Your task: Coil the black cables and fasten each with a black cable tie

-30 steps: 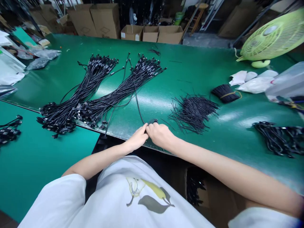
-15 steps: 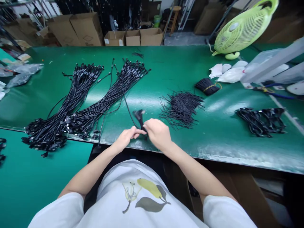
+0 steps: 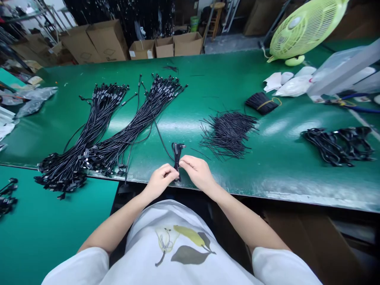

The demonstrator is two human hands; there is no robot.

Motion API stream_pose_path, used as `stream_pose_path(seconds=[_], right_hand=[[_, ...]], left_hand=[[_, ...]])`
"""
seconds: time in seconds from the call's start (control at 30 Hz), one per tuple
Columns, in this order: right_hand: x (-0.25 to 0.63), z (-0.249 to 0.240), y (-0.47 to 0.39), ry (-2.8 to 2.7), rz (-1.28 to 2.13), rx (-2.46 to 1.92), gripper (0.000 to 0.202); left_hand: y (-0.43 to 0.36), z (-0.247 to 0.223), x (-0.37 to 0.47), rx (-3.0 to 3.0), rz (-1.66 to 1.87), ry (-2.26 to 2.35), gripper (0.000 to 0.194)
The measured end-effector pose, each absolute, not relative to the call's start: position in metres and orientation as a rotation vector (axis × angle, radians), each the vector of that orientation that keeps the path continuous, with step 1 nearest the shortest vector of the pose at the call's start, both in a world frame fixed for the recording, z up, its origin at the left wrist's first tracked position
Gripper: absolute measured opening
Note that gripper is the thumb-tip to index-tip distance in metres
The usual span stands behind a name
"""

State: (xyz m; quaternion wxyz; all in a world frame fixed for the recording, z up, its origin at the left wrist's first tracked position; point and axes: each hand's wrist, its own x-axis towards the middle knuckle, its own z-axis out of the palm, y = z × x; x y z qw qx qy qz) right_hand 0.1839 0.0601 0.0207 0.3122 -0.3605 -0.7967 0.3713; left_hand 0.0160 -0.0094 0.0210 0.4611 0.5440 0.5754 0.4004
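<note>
"Head camera: what's in hand?"

"A folded black cable [image 3: 177, 155], near the middle, at the near edge of the tabletop [image 3: 252, 178]. Its plug end points to twelve o'clock."

"And the hands?"

"The left hand [image 3: 162, 179] comes in from eight o'clock, thumb and fingers pinching the cable's lower part. The right hand [image 3: 198, 171] is at four o'clock, thumb and forefinger pressed together against the cable's right side. Whether they grip something thin, I can't tell."

"What lies around it?"

"From the cable, a pile of thin black strips [image 3: 230, 132] at two o'clock, with a banded bundle [image 3: 261, 103] just beyond. One long cable bunch [image 3: 138, 118] lies at ten, another [image 3: 101, 114] farther out, between nine and ten. Looped cables [image 3: 335, 146] sit well apart at three."
</note>
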Motion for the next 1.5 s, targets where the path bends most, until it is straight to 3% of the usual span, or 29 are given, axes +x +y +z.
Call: stream_pose_path(seconds=[0.07, 0.13, 0.3, 0.37, 0.43, 0.53, 0.6, 0.67, 0.83, 0.97, 1.07, 1.17, 1.33, 1.5], right_hand=[[0.181, 0.020, 0.056, -2.050, 1.004, -0.944, 0.026], [0.177, 0.015, 0.052, -1.987, 1.119, -0.899, 0.026], [0.175, -0.003, 0.053, -1.488, 2.023, -0.854, 0.044], [0.183, -0.006, 0.056, -1.426, 2.233, -0.829, 0.048], [0.194, -0.003, 0.060, -1.574, 2.059, -0.903, 0.046], [0.205, 0.006, 0.061, -1.713, 1.435, -1.014, 0.037], [0.203, 0.009, 0.058, -1.717, 1.223, -0.997, 0.049], [0.196, 0.007, 0.054, -1.713, 1.190, -1.026, 0.051], [0.182, 0.002, 0.044, -1.643, 1.140, -1.103, 0.020], [0.201, 0.001, 0.052, -1.590, 1.210, -1.101, 0.016], [0.244, -0.009, 0.077, -1.466, 1.162, -1.265, 0.020], [0.323, -0.018, 0.115, -1.478, 0.785, -1.586, 0.022], [0.476, -0.002, 0.173, -1.282, 0.201, -1.989, 0.023], [0.537, 0.022, 0.210, -1.246, 0.206, -1.840, 0.004]], left_hand=[[-0.010, 0.013, 0.021, 1.257, 1.092, 1.479, 0.023], [-0.009, 0.009, 0.024, 1.213, 1.137, 1.398, 0.036], [-0.007, 0.013, 0.036, 1.187, 1.186, 1.219, 0.040], [-0.004, 0.013, 0.040, 1.118, 1.271, 1.172, 0.043], [0.000, 0.013, 0.043, 1.011, 1.330, 1.160, 0.050], [0.005, 0.011, 0.047, 1.030, 1.274, 1.281, 0.057], [0.004, 0.008, 0.053, 1.230, 1.154, 1.397, 0.054], [0.003, 0.004, 0.061, 1.439, 1.041, 1.500, 0.049], [0.006, -0.003, 0.078, 1.596, 0.849, 1.633, 0.042], [0.013, -0.006, 0.081, 1.745, 0.637, 1.463, 0.049], [0.009, -0.001, 0.072, 1.881, 0.543, 1.323, 0.047], [0.004, -0.001, 0.045, 1.817, 0.505, 1.495, 0.038], [0.007, -0.015, 0.010, 1.686, 0.534, 1.736, 0.047], [0.016, -0.021, 0.016, 1.924, 0.449, 1.760, 0.053]])
